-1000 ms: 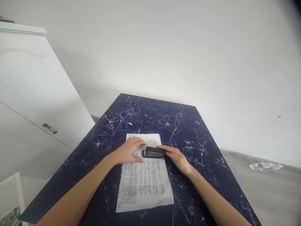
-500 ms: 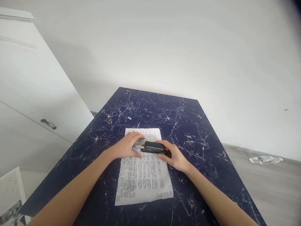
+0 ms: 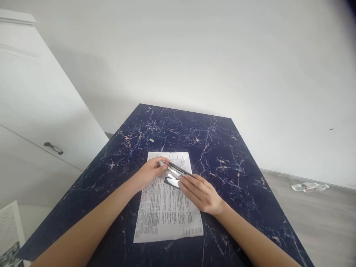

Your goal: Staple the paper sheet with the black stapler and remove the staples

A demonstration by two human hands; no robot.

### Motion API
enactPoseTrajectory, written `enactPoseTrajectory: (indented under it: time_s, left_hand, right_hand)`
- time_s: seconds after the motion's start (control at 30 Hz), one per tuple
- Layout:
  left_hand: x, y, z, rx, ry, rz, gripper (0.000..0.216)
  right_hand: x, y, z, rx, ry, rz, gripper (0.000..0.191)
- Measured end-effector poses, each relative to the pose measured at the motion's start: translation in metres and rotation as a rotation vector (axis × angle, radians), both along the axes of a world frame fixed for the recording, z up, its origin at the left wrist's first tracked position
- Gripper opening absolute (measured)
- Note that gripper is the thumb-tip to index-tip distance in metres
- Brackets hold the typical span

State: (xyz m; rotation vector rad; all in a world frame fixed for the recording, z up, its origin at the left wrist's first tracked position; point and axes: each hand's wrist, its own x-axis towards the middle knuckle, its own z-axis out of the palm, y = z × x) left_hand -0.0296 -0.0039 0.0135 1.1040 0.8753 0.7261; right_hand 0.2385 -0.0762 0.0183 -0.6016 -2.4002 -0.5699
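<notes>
A black stapler (image 3: 174,172) is held in the air over a printed sheet of paper (image 3: 169,215). Its parts are spread apart, and bright metal shows between them. My right hand (image 3: 204,194) is closed around the stapler's rear end, the back of the hand facing up. At the other end, my left hand (image 3: 152,170) pinches the stapler's metal tip between thumb and fingers. Whether a small separate piece lies in that pinch is too small to tell. Fine print covers the paper, which lies flat under both hands with slightly wavy edges.
The paper rests on a dark blue marble-patterned table (image 3: 191,128). Farther back lies a tiny pale green piece (image 3: 151,140). A white cabinet (image 3: 36,92) with a dark handle (image 3: 53,148) stands left. Clear plastic packaging (image 3: 310,187) lies on the floor at right.
My right hand has turned the stapler over at an angle, and its parts now stand apart. My left hand's spread fingers have closed on its metal end.
</notes>
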Motion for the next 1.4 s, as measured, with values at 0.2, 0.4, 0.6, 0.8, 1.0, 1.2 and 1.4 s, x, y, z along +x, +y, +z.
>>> enactPoseTrajectory:
  time_s: [0.2,0.4,0.6,0.8,1.0,1.2,1.4]
  left_hand:
    - [-0.008,0.006,0.006,0.09,0.072,0.152,0.036]
    - [-0.004,-0.008,0.023,0.416,0.084,0.232,0.034]
    - [0.021,-0.037,0.02,0.564,0.149,-0.087,0.028]
    - [0.037,-0.052,0.016,0.732,0.142,-0.197,0.031]
    - [0.026,-0.041,0.005,1.055,0.233,-0.004,0.039]
    - [-0.031,0.025,-0.002,1.102,0.807,0.443,0.03]
    - [-0.055,0.06,-0.023,0.951,1.24,0.198,0.057]
  right_hand:
    - [-0.004,0.005,-0.003,-0.26,0.498,-0.195,0.047]
    - [0.0,0.015,-0.01,-0.785,0.684,-0.457,0.023]
    - [-0.004,0.008,0.0,-0.44,0.587,-0.225,0.039]
    - [-0.015,-0.006,-0.006,-0.231,0.48,0.04,0.056]
    - [-0.008,0.001,-0.002,-0.183,0.442,-0.07,0.051]
    - [0.064,0.058,-0.003,-0.403,0.597,-0.55,0.019]
    - [0.114,0.082,-0.034,-0.51,0.574,-0.735,0.029]
